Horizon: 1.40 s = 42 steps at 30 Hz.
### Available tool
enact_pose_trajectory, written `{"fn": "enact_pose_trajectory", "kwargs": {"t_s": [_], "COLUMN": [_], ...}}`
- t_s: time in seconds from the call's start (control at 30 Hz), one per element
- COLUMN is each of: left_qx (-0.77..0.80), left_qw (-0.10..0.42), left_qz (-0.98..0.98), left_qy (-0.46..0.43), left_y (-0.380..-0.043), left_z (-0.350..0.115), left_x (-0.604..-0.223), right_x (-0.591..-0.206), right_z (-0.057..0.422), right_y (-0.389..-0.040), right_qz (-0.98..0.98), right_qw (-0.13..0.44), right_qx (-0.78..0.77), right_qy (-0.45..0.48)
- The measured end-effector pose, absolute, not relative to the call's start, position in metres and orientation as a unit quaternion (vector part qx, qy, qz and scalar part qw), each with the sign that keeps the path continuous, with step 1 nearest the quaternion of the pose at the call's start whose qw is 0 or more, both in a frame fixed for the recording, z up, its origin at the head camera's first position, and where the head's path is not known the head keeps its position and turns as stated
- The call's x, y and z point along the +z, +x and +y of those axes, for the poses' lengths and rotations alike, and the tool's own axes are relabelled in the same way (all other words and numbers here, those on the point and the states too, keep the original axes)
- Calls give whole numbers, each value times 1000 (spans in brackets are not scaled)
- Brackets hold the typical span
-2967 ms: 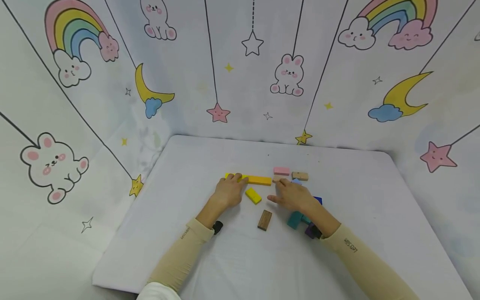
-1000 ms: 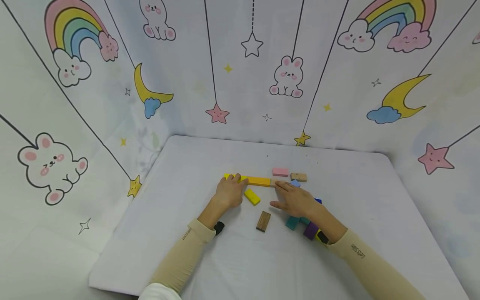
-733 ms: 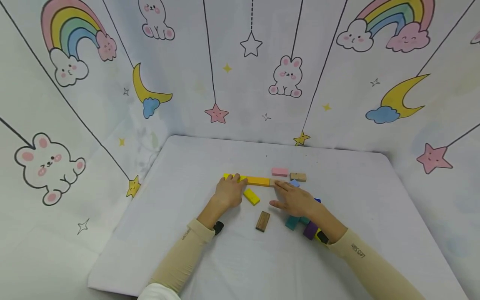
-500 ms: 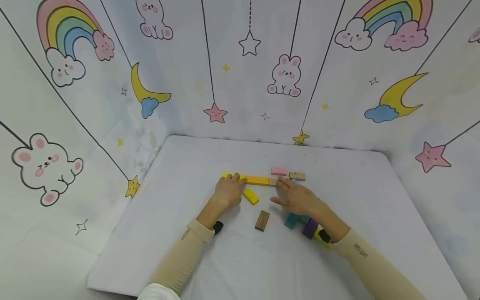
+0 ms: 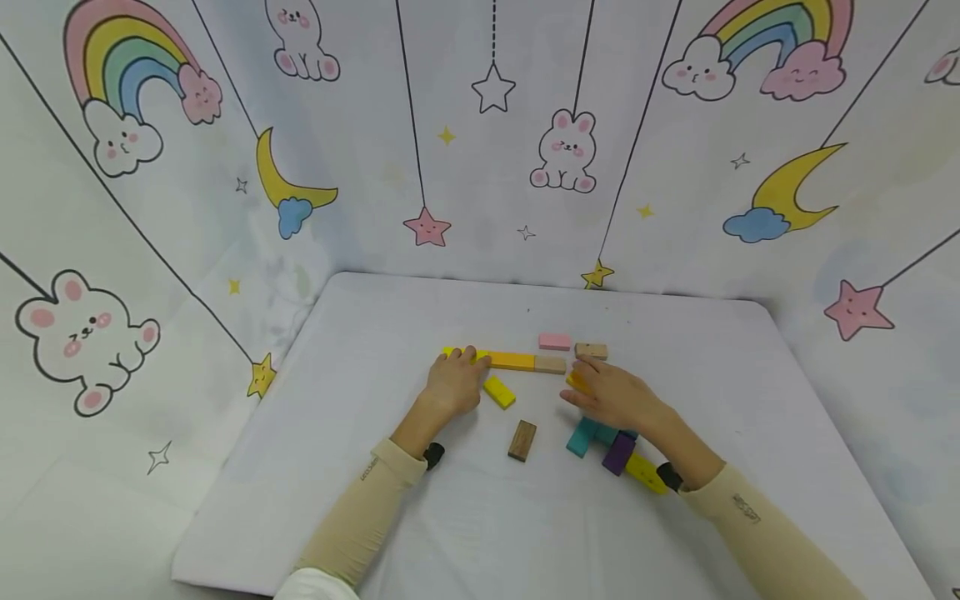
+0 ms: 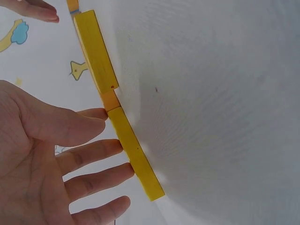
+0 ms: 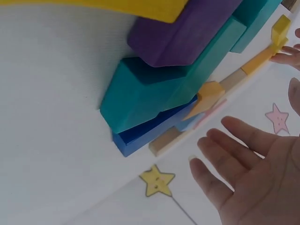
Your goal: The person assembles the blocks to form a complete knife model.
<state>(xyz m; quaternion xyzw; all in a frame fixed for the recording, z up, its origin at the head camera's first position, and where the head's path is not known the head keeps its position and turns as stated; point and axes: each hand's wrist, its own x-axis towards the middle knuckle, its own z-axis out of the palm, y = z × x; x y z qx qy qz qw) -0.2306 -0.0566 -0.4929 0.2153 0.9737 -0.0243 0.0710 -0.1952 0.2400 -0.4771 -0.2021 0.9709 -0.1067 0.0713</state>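
A row of blocks lies on the white table: a yellow block (image 6: pixel 137 154) at the left end, an orange block (image 5: pixel 512 361), then a pale wood block (image 5: pixel 551 365). My left hand (image 5: pixel 455 385) touches the yellow block's side with extended fingertips. Past the row's right end is my right hand (image 5: pixel 613 398), over another orange block (image 5: pixel 576 382) partly covered by it in the head view. In the right wrist view its fingers are spread and nearly straight, apart from that orange block. A loose yellow block (image 5: pixel 498 392) lies between the hands.
A brown block (image 5: pixel 522 440) lies nearer me. Teal blocks (image 5: pixel 581 437), a purple block (image 5: pixel 618 452) and a yellow block (image 5: pixel 645 472) cluster beneath the right forearm, beside a dark blue block (image 7: pixel 136 136). Behind the row are a pink block (image 5: pixel 554 342) and a wood block (image 5: pixel 591 351).
My right hand came to the pale wood block, which now abuts the orange one, then left it and moved right to the second orange block. My left hand stays at the row's left end.
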Motion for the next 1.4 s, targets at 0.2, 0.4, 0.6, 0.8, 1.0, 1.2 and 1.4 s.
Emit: {"fn": "enact_pose_trajectory", "kwargs": {"t_s": [0.2, 0.4, 0.6, 0.8, 1.0, 1.2, 1.4], "left_qx": [-19, -17, -14, -13, -11, -13, -17], "left_qw": [70, 70, 68, 68, 59, 42, 46], "left_qz": [974, 973, 974, 974, 975, 976, 976], "left_qy": [216, 218, 214, 214, 214, 215, 212], "left_y": [-231, -231, -232, -232, -231, -231, -231], "left_z": [-58, -59, -59, -59, -58, -55, -54], "left_x": [-493, -493, -495, -496, -497, -499, -499], "right_x": [-478, -477, -482, -484, -482, -481, -480], "right_z": [245, 245, 244, 244, 245, 244, 243], "right_y": [-186, -175, -168, -164, -162, -163, -165], "right_qz": [970, 971, 972, 971, 970, 970, 973], "right_qw": [43, 61, 74, 64, 56, 51, 54], "right_qx": [-103, -100, -72, -52, -46, -30, -16], "right_qy": [-214, -210, -210, -224, -232, -235, -226]}}
